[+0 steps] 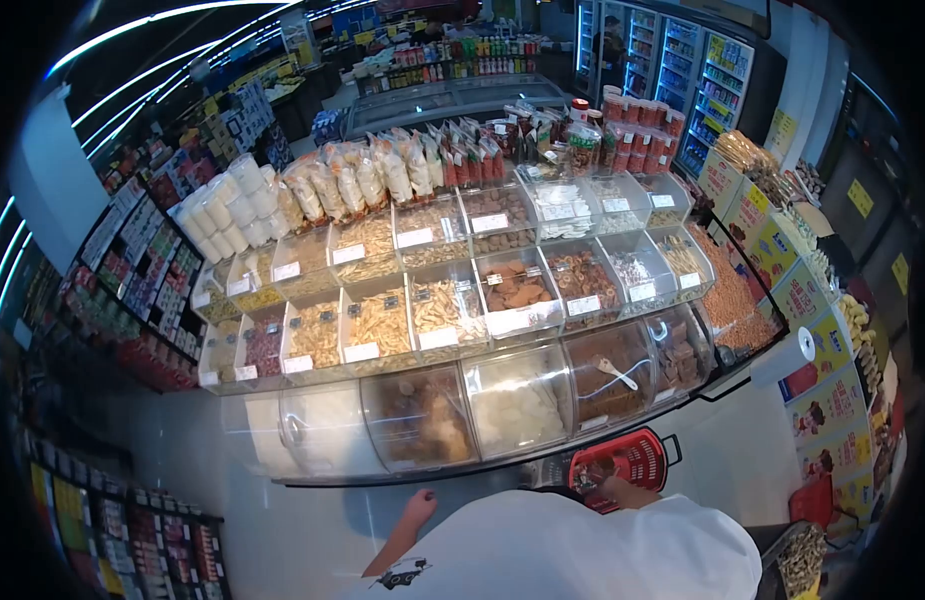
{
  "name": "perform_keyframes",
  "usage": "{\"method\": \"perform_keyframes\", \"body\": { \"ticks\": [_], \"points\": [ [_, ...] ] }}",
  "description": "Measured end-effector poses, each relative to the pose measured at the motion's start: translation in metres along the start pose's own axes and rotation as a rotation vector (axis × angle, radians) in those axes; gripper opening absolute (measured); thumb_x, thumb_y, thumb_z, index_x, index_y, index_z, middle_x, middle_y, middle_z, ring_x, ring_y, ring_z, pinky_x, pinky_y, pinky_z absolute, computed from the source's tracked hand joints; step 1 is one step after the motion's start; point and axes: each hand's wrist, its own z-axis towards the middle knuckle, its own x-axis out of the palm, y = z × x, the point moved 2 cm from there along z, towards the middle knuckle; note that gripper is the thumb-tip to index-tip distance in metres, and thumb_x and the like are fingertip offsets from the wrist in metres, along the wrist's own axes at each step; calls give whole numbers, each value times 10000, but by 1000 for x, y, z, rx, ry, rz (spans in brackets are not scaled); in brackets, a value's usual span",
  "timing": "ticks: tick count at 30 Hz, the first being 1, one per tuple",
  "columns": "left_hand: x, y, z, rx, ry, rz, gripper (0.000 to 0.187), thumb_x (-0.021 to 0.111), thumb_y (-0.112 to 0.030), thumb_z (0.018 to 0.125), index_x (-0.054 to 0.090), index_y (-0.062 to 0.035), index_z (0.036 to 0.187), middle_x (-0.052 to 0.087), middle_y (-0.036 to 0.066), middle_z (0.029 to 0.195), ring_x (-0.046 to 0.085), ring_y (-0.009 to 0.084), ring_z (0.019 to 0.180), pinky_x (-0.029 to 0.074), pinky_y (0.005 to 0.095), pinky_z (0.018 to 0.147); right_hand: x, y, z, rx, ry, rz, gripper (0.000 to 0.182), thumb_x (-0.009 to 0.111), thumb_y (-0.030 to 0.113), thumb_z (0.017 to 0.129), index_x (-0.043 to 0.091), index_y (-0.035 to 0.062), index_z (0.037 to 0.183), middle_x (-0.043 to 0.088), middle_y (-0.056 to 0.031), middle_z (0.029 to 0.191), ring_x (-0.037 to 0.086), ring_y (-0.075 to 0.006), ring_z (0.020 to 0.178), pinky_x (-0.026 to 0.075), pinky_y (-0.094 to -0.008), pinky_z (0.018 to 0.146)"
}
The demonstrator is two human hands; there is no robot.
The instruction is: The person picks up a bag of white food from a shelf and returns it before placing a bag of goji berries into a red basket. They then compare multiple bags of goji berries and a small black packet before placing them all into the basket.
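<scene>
A: Head view. Red plastic basket (622,464), open lattice walls, black handle, sits low in front of the display, right of centre. Small packets inside.

B: Hands?

A: Right hand (614,487) is down at the basket's near rim, touching or just over the contents. Too small to tell if the fingers are closed on anything. Left hand (418,503) hangs apart to the left, fingers loosely curled, nothing in it that I can see.

B: Surroundings?

A: Curved clear-plastic bins (510,402) along the bottom row, rounded fronts, glossy. One holds brown chunks and a white scoop (616,373). Above them, 2 tiers of square clear boxes (444,312) with white label cards, filled with dried, lumpy goods. Top shelf: soft bagged snacks (354,180) and white cylindrical tubs (226,211). White paper roll (788,356) at the right end.
</scene>
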Motion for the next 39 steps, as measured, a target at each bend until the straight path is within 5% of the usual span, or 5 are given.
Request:
{"method": "perform_keyframes", "body": {
  "ticks": [4,13,15,16,39],
  "points": [
    [8,79,-15,-22,125,46,450,626,-244,852,679,-32,1246,684,212,1219,655,362,1135,515,416,980,24,30,-113,-146,-393,315,470,758,464,792,750,40,996,721,-163,761,704,-268,659,564,-389,626],
    [-6,217,-44,7,361,348,305,567,-234,869,709,-10,1019,702,218,1033,686,364,988,545,441,873,168,17,-76,242,-544,423,275,618,207,787,739,-1,918,729,-219,975,717,-337,931,552,-421,814],
    [0,233,-54,23,373,342,291,558,-231,870,706,-9,987,702,217,998,689,361,962,547,444,858,147,23,-142,-588,-381,-270,267,628,207,790,747,8,923,733,-207,947,728,-321,862,560,-411,770],
    [3,237,-61,30,376,336,286,554,-230,871,704,-8,971,702,217,981,690,360,949,549,446,850,157,12,-104,-55,-19,-133,291,634,217,785,768,117,1023,686,-221,1178,653,-368,1126,524,-449,936],
    [252,48,-139,-14,279,458,357,591,-294,876,743,-40,1077,715,234,1100,682,397,1059,530,471,925,223,-142,-197,-21,-306,470,335,619,274,836,744,43,1045,719,-213,1092,683,-348,1057,531,-411,915]
  ]
}}
